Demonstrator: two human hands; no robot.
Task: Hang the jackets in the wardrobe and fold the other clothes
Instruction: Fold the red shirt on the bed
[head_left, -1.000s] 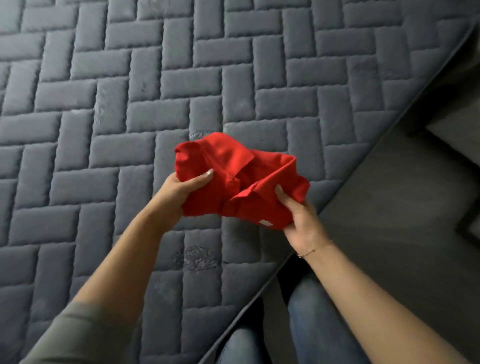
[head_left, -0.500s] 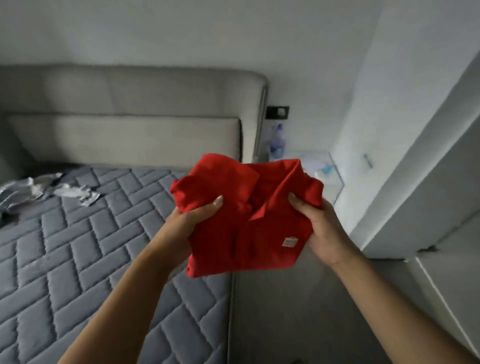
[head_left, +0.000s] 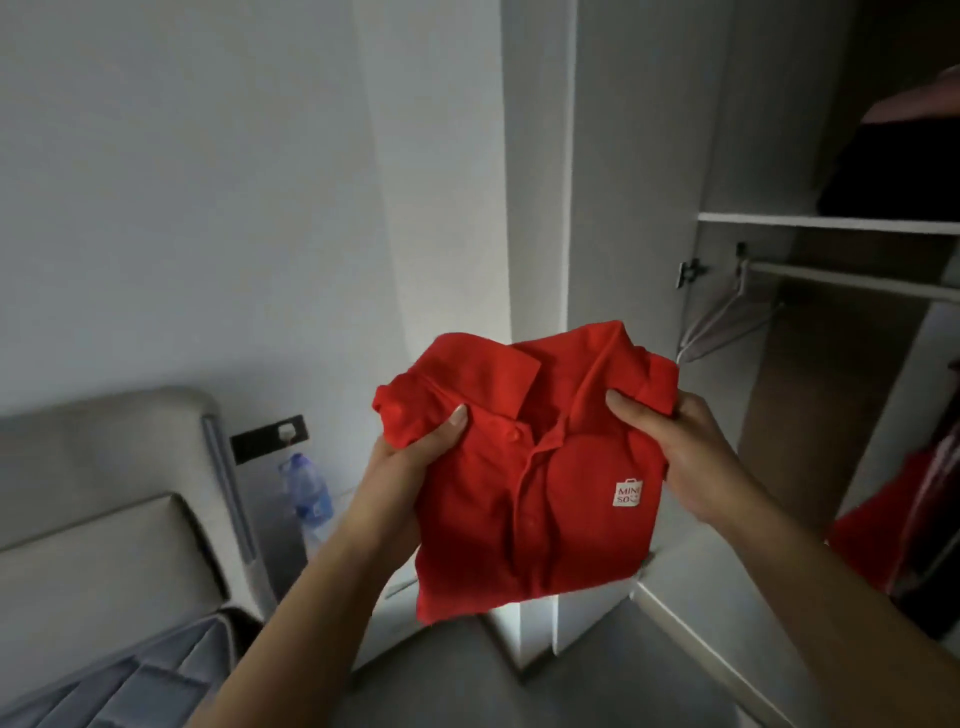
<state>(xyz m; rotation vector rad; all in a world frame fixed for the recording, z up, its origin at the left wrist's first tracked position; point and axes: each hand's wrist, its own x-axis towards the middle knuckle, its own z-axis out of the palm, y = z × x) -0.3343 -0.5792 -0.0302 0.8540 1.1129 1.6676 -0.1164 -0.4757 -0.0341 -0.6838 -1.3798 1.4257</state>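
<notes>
Turned from bed to open wardrobe (head_left: 779, 223) on right; left hand (head_left: 415, 452) and right hand (head_left: 675, 441) each grip folded red polo (head_left: 535, 483). Shelving it looks next.

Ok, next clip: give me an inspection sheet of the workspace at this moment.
Surface: bed, quilted grey cover, lower left corner only.
Job's things: folded red polo shirt, held in the air; open wardrobe with rail and an empty hanger.
Clutter: water bottle beside the headboard.
Grippers: left hand and right hand each grip a side of the shirt.
Cables: nothing seen.
Surroundings: white wall, red garment in the wardrobe.
</notes>
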